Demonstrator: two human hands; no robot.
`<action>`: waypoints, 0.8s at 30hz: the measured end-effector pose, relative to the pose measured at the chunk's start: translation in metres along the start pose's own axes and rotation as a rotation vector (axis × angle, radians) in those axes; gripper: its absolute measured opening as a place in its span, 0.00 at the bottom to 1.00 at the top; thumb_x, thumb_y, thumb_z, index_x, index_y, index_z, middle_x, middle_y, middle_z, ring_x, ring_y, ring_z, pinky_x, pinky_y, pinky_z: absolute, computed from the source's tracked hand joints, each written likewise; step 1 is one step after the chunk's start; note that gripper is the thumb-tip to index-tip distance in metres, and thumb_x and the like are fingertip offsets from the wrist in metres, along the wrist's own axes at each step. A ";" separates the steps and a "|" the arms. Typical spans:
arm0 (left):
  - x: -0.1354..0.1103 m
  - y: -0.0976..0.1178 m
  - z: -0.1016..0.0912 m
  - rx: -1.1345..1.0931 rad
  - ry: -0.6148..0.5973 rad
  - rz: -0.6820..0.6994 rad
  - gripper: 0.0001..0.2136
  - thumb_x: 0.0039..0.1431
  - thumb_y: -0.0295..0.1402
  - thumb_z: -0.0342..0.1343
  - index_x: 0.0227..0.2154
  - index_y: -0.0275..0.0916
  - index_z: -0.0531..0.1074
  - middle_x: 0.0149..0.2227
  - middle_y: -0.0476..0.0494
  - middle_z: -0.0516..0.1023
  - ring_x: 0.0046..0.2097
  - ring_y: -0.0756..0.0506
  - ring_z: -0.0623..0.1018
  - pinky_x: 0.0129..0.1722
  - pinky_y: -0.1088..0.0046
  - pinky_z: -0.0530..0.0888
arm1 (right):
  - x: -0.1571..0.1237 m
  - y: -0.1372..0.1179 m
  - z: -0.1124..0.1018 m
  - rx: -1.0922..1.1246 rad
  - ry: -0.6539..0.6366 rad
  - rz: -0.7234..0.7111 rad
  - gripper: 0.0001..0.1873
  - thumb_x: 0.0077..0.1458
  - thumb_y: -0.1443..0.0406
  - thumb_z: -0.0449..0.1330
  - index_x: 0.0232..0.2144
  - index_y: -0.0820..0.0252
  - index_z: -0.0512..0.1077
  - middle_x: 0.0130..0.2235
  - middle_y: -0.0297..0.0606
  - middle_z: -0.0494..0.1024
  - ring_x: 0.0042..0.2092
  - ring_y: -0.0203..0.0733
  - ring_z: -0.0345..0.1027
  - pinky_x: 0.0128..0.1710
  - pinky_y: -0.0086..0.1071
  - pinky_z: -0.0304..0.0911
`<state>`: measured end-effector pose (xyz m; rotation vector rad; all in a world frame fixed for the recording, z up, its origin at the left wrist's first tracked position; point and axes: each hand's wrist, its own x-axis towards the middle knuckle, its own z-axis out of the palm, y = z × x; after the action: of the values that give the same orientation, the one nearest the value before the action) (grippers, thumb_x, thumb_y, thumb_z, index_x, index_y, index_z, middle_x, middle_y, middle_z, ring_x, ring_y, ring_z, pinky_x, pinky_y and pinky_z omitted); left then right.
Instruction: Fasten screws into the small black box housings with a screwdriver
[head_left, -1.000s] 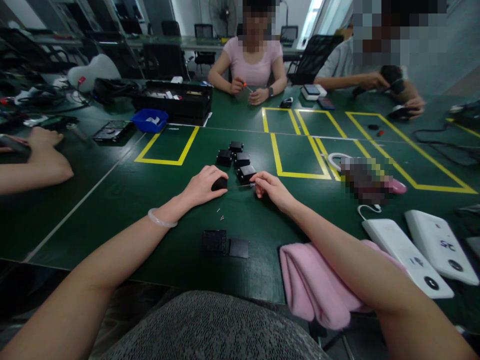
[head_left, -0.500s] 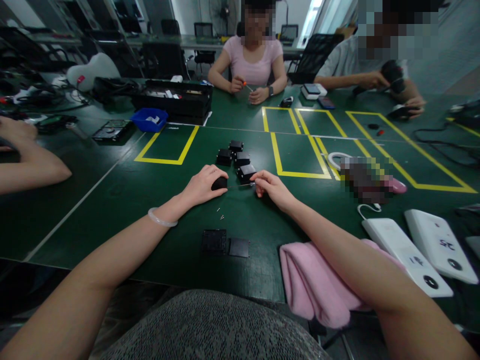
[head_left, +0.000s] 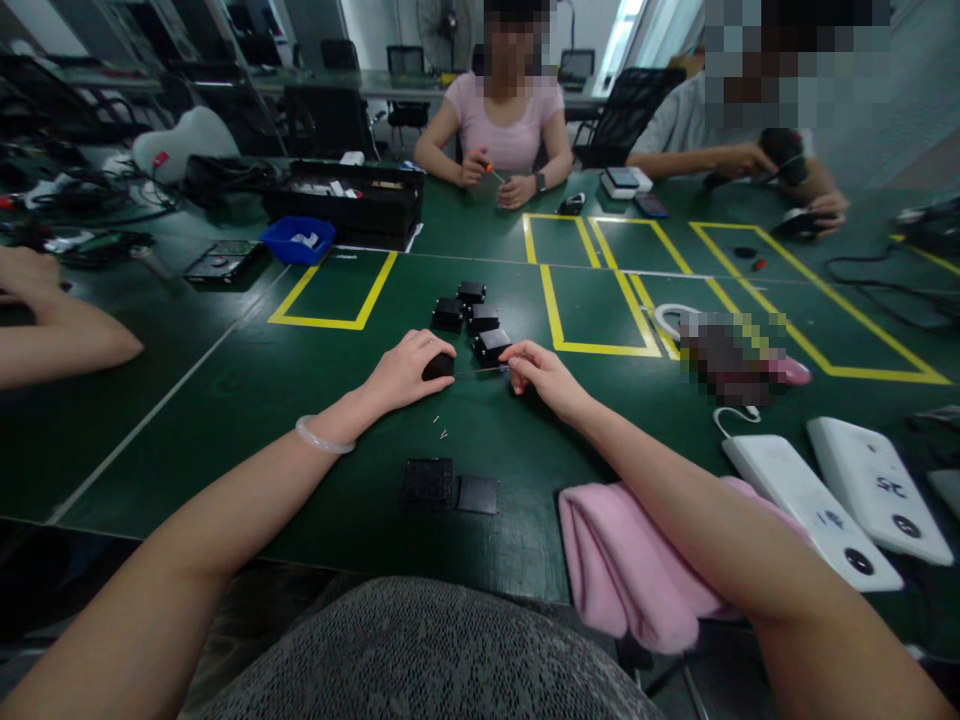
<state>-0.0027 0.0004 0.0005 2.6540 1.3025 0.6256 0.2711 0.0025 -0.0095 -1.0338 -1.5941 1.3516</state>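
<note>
Arms [head_left: 251,500] angled inward, right grip [head_left: 541,380] pinching

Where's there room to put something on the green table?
Between the white seam and the bracelet, or inside the yellow tape outline nearest the blue tray. Crowded: around the left hand, right hand and four black boxes.

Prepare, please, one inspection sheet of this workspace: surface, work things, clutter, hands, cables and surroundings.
Surface: dark green tabletop, marked with yellow tape rectangles.
Job's things: small black box and thin metal shaft, both held; four black boxes beyond; tiny silver screw-like pieces; two flat dark squares near the edge.
Clutter: folded pink cloth by the right forearm; two white rounded blocks.
Hands: left hand curls around the box; right hand pinches the shaft.
Cables: short white cable near the blocks; thin black cable at far right.
Surroundings: two people seated opposite; another person's forearm at left; black chairs behind.
</note>
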 end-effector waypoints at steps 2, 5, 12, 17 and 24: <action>0.000 0.000 0.000 -0.001 0.002 0.000 0.14 0.63 0.35 0.63 0.50 0.43 0.73 0.49 0.41 0.76 0.54 0.36 0.73 0.49 0.58 0.76 | 0.000 0.000 0.000 0.006 0.003 0.001 0.06 0.62 0.62 0.61 0.38 0.59 0.70 0.20 0.25 0.68 0.23 0.33 0.63 0.27 0.28 0.57; 0.000 0.000 0.000 -0.004 0.002 -0.003 0.14 0.63 0.35 0.63 0.50 0.42 0.72 0.50 0.41 0.76 0.54 0.36 0.73 0.49 0.58 0.76 | 0.001 0.001 0.002 0.040 -0.005 -0.006 0.10 0.63 0.57 0.62 0.37 0.58 0.70 0.19 0.23 0.65 0.22 0.33 0.60 0.27 0.29 0.58; 0.000 -0.001 0.000 -0.009 -0.005 0.002 0.14 0.63 0.36 0.62 0.50 0.42 0.72 0.50 0.41 0.76 0.53 0.36 0.73 0.47 0.58 0.76 | 0.000 0.001 0.001 0.040 -0.025 -0.018 0.14 0.61 0.53 0.64 0.36 0.58 0.71 0.17 0.22 0.63 0.21 0.33 0.60 0.27 0.30 0.59; 0.000 0.000 0.000 -0.011 -0.005 -0.004 0.14 0.63 0.36 0.63 0.50 0.42 0.73 0.50 0.41 0.76 0.53 0.36 0.73 0.46 0.59 0.76 | 0.000 0.000 -0.001 -0.011 0.001 -0.009 0.10 0.60 0.59 0.63 0.38 0.59 0.71 0.20 0.25 0.69 0.23 0.34 0.64 0.27 0.29 0.58; 0.000 -0.001 0.001 -0.010 0.000 -0.001 0.14 0.63 0.37 0.62 0.50 0.43 0.73 0.49 0.41 0.76 0.53 0.36 0.73 0.48 0.57 0.76 | 0.000 0.001 0.002 0.061 -0.025 -0.014 0.17 0.62 0.50 0.62 0.36 0.58 0.71 0.18 0.22 0.61 0.21 0.33 0.58 0.27 0.30 0.58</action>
<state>-0.0030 0.0011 -0.0003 2.6448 1.2975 0.6298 0.2694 0.0020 -0.0110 -0.9706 -1.5660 1.3998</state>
